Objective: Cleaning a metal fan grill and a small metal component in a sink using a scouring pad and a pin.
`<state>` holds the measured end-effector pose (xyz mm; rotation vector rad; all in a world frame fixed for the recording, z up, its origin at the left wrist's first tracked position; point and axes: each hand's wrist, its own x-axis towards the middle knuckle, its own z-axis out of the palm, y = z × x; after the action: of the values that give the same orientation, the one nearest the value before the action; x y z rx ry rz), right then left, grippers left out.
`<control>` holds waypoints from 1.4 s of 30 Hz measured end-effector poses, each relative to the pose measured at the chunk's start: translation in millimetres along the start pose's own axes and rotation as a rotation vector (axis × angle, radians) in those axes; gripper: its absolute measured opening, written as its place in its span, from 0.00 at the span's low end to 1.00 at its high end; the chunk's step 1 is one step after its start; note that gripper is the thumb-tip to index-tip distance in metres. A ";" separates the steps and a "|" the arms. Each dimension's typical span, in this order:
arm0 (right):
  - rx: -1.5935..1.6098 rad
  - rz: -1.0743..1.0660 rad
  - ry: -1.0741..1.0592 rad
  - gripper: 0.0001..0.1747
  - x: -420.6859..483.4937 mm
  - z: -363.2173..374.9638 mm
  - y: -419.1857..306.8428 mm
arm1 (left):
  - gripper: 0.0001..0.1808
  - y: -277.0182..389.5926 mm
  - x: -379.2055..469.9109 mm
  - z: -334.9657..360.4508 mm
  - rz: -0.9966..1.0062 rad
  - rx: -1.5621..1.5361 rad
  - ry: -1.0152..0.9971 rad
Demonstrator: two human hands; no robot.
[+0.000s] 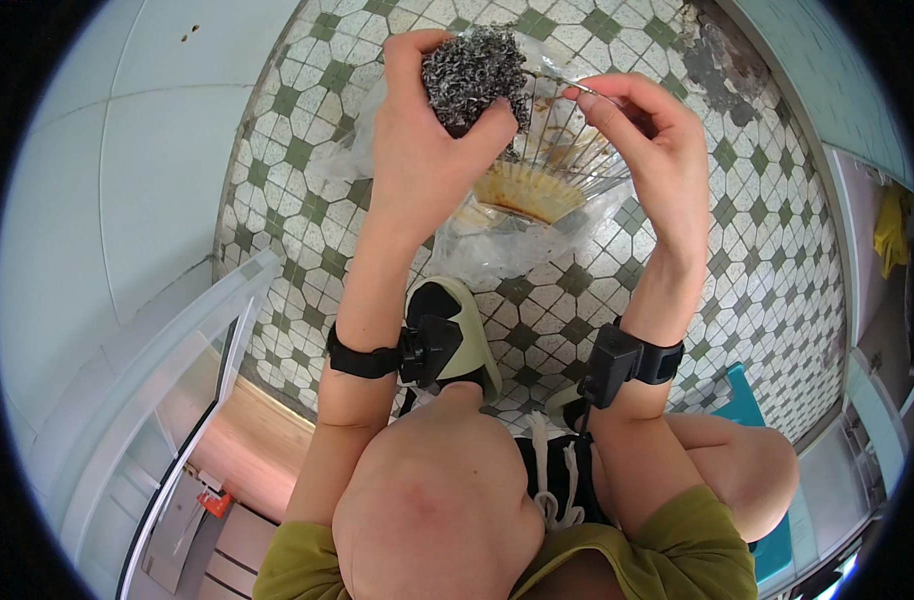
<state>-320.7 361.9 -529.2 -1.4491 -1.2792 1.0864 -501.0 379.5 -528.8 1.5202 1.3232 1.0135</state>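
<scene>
My left hand (434,150) grips a dark, curly steel-wool scourer (474,79), pressed against a wire grille. The thumb and index finger of my right hand (644,127) pinch the thin metal rim of the wire grille (551,120), whose wires spread out like a fan. Brown and yellowish grime shows on and around the wires. Below them is a yellowish, brown-stained curved surface (528,191); whether it belongs to the grille is unclear. Under all this a crumpled clear plastic bag (494,244) lies on the floor. The scourer and my left hand hide part of the grille.
The floor has white and green mosaic tiles (577,281). My slippered foot (449,330) is just this side of the bag. A glazed door frame (179,420) stands at the left, beside a white wall (164,67). Part of a teal plastic stool (742,394) shows at the right.
</scene>
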 end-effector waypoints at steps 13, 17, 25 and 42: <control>-0.247 -0.038 0.205 0.09 -3.6 12.7 -5.2 | 0.26 5.5 -0.1 1.3 0.024 0.081 0.023; -0.296 -0.061 0.249 0.10 -2.1 15.5 -8.6 | 0.26 11.6 -2.7 2.2 0.047 0.112 0.018; -0.370 -0.189 0.188 0.07 -1.0 16.0 0.2 | 0.26 14.5 -4.6 5.1 0.093 0.157 0.013; -0.289 -0.299 0.106 0.06 1.8 9.3 -6.1 | 0.26 9.4 -3.2 0.4 0.042 0.120 0.025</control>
<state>-330.9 364.7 -525.5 -1.4424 -1.5639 0.6391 -498.2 375.6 -520.1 1.6359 1.3965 0.9977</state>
